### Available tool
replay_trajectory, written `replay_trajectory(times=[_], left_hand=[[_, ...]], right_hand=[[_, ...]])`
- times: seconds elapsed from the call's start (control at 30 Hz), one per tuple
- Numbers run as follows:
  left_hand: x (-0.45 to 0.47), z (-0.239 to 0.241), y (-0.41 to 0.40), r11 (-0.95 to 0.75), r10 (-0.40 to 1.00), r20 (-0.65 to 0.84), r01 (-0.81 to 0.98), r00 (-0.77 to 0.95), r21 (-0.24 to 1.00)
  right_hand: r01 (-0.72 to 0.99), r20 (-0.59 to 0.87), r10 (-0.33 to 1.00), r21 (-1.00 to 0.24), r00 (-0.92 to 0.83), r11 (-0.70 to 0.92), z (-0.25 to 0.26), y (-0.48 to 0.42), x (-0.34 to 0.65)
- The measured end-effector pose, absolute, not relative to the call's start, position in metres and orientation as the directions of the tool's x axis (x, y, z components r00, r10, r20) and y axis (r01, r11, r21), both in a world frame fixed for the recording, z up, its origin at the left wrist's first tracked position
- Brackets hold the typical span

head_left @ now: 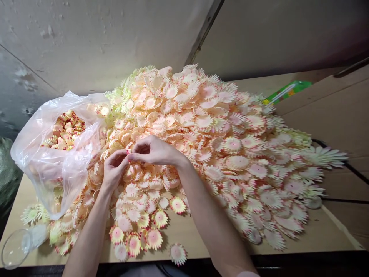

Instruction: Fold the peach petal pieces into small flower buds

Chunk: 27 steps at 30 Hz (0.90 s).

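Note:
My left hand (113,166) and my right hand (157,151) meet above the left part of a large heap of artificial flower petal layers (201,123). The fingertips of both are pinched together and almost touch. A trace of pinkish red shows between them, too small to name. The petal layers are round with fringed edges, cream to pale pink, many with red tips. To the left of my hands lies an open translucent plastic bag (72,169), holding smaller, curled petal layers (67,129) with red edges.
A clear plastic cup (17,248) lies on its side at the table's (198,242) front left corner. Several loose petal layers (178,254) lie near the front edge. A green packet (291,91) and cardboard (331,104) are at the right, with a wall (95,42) behind.

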<state>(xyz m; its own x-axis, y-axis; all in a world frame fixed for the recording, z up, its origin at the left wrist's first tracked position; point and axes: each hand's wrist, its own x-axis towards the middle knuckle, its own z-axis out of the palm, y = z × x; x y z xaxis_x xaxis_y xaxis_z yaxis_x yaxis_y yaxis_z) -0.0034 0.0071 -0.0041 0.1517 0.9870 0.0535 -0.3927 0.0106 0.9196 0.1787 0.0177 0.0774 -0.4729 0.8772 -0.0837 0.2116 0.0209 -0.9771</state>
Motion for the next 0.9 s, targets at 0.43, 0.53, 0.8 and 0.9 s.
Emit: replay_trajectory(times=[0.43,0.53,0.8,0.9], left_hand=[[-0.005,-0.003,0.007,0.031,0.974,0.068,-0.426,0.215,0.904],[-0.005,-0.004,0.007,0.042,0.977,0.050,-0.417,0.207,0.908],[-0.006,-0.004,0.007,0.053,0.982,0.027,-0.409,0.188,0.911],[-0.005,-0.003,0.007,0.068,0.983,0.008,-0.411,0.182,0.909]], right_hand=[[0.077,-0.075,0.816,-0.996,-0.573,-0.037,0.069,0.024,0.185],[0.061,-0.056,0.810,-0.998,-0.584,-0.025,0.067,0.024,0.186],[0.031,-0.032,0.792,-0.999,-0.609,-0.017,0.064,0.025,0.189],[0.031,-0.020,0.804,-1.000,-0.594,-0.002,0.063,0.025,0.189]])
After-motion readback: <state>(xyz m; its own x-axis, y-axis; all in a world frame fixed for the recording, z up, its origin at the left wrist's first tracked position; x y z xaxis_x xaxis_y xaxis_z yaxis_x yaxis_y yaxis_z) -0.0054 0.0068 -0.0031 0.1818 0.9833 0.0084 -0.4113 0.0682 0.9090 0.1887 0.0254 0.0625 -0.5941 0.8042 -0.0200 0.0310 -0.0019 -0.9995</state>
